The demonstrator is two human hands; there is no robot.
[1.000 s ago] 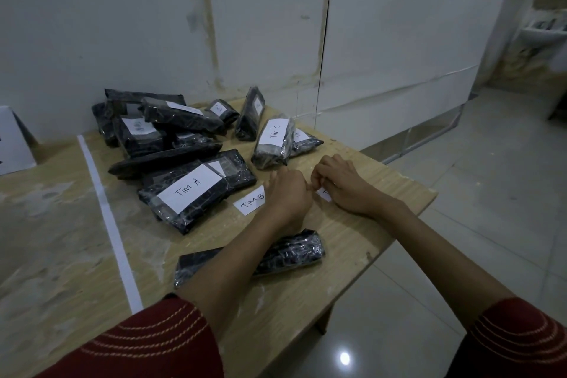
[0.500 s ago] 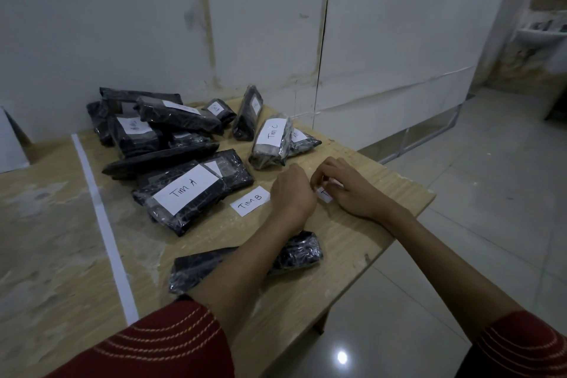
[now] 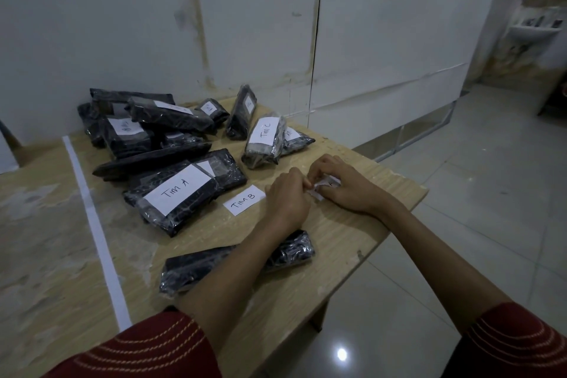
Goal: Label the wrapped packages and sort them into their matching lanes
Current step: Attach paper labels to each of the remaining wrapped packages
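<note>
Both hands meet over a small white paper label (image 3: 322,187) near the table's right edge. My left hand (image 3: 287,198) and my right hand (image 3: 343,184) pinch it between their fingertips; most of the label is hidden by the fingers. A loose label reading "TIM B" (image 3: 244,199) lies flat just left of my left hand. An unlabelled black wrapped package (image 3: 196,267) lies under my left forearm. A package labelled "TIM A" (image 3: 181,190) sits further left, and one labelled "TIM C" (image 3: 265,138) stands behind my hands.
Several more black wrapped packages (image 3: 144,126) are piled at the back against the white wall. A white tape line (image 3: 92,224) runs front to back across the wooden table (image 3: 352,242). The table's right edge drops to a tiled floor (image 3: 475,193).
My fingers have lifted and worked at the small label, which now shows more between the two hands. The packages and the "TIM B" label have not moved.
</note>
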